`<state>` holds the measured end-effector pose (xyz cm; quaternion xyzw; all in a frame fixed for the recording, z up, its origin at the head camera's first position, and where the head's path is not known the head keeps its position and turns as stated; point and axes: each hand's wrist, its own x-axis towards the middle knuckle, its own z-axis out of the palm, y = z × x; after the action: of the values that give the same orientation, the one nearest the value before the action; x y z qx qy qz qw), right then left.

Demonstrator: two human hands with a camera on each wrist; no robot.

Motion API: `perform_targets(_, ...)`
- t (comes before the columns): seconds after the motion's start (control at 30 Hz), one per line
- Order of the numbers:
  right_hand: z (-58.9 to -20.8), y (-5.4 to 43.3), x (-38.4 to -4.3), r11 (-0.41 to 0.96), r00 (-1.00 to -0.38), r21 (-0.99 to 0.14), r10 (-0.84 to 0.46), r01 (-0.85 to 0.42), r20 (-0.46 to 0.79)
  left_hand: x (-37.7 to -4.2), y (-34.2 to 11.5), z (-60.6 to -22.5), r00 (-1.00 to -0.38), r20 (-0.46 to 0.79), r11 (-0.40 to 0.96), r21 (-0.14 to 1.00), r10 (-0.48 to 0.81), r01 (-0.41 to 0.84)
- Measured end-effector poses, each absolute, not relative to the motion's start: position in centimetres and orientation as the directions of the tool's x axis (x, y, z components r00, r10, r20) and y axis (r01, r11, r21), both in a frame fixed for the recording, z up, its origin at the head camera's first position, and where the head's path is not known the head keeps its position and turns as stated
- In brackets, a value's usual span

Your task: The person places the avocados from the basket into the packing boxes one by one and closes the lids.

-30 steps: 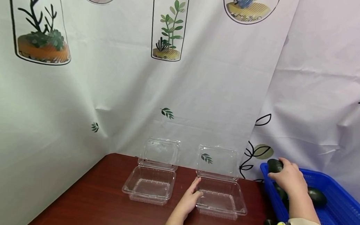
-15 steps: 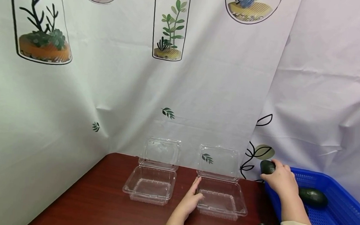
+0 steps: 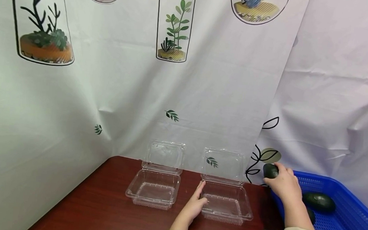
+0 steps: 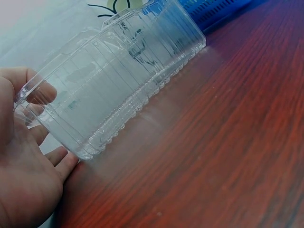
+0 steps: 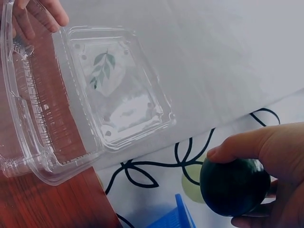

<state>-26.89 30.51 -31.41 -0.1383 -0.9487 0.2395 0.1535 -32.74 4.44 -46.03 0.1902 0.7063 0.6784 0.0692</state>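
My right hand (image 3: 283,182) grips a dark green avocado (image 3: 270,171) above the left rim of the blue basket (image 3: 336,182). The right wrist view shows the thumb on top of the avocado (image 5: 235,186) and fingers beneath it. My left hand (image 3: 193,204) holds the left side of the right-hand clear plastic clamshell container (image 3: 225,217). Its thumb hooks over the rim, and the other fingers lie along the outside wall (image 4: 118,80). This container stands with its lid (image 3: 223,164) raised, and nothing shows inside.
A second clear clamshell container (image 3: 152,200) stands to the left, lid up, on the reddish-brown table (image 3: 100,209). Avocados (image 3: 319,202) lie in the basket. A white printed curtain (image 3: 134,90) hangs behind the table.
My right hand has carried the avocado a little left, from over the basket toward its left rim. The left hand has stayed at the container.
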Motion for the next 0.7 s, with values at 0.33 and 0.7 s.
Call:
perform_targets(0.33,-31.6,29.8,-26.9,0.843,-0.912,-0.508,0.333,0.175,0.239,-32.7,4.6,-45.9,-0.921,0.169,0.003,0.983,0.35,0.182)
perform_targets(0.7,-31.6,29.1,-27.1,0.853,-0.912,-0.498,0.318,0.155,0.259,-32.6,4.5,-45.9,-0.921,0.165,0.005,0.984,0.354,0.178)
